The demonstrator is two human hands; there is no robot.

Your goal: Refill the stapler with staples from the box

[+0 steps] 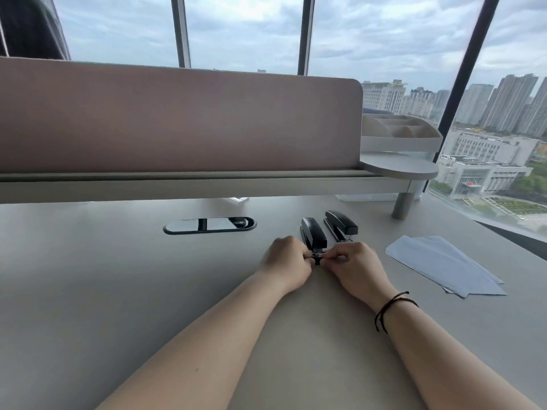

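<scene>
Two black staplers lie side by side on the grey desk. The nearer stapler (313, 234) points toward me, and the second stapler (340, 224) lies just to its right. My left hand (288, 261) and my right hand (355, 266) meet just in front of the nearer stapler's tip. Between their fingertips they pinch a small dark and silvery object (317, 257), too small to name with certainty. No staple box shows clearly; my fingers hide whatever is beneath them.
Light blue paper sheets (444, 266) lie to the right. A black cable slot (209, 224) is set in the desk at centre. A brown divider panel (177, 119) on a raised shelf stands behind, with a grey organiser tray (399, 133) at its right end.
</scene>
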